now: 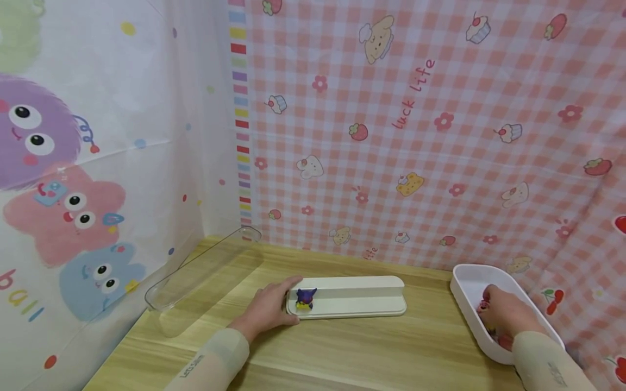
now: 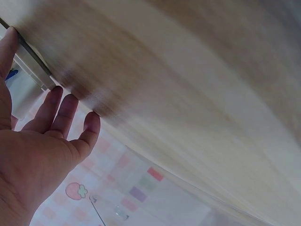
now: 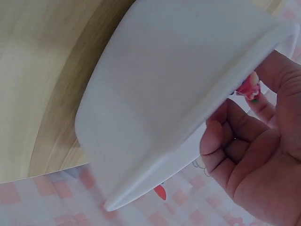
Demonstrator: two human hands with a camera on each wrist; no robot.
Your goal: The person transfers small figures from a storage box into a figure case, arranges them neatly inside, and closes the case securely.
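A long white stepped display base (image 1: 352, 305) lies on the wooden table. On its left end stands a small purple-and-yellow figurine (image 1: 305, 299). My left hand (image 1: 269, 305) holds that end of the base, thumb at the near edge and index finger at the far edge; the other fingers rest by the table in the left wrist view. At the right, my right hand (image 1: 513, 314) reaches into a white bin (image 1: 471, 317). Between its thumb and index finger it pinches a small pink figurine (image 3: 250, 87), partly hidden by the bin's rim in the right wrist view.
A clear plastic cover (image 1: 205, 279) stands at the table's left side. More small colourful pieces (image 1: 504, 341) lie in the bin, partly under my right hand. Behind the table hangs a pink checked cloth (image 1: 371, 163), with a white cartoon cloth (image 1: 161, 179) at the left.
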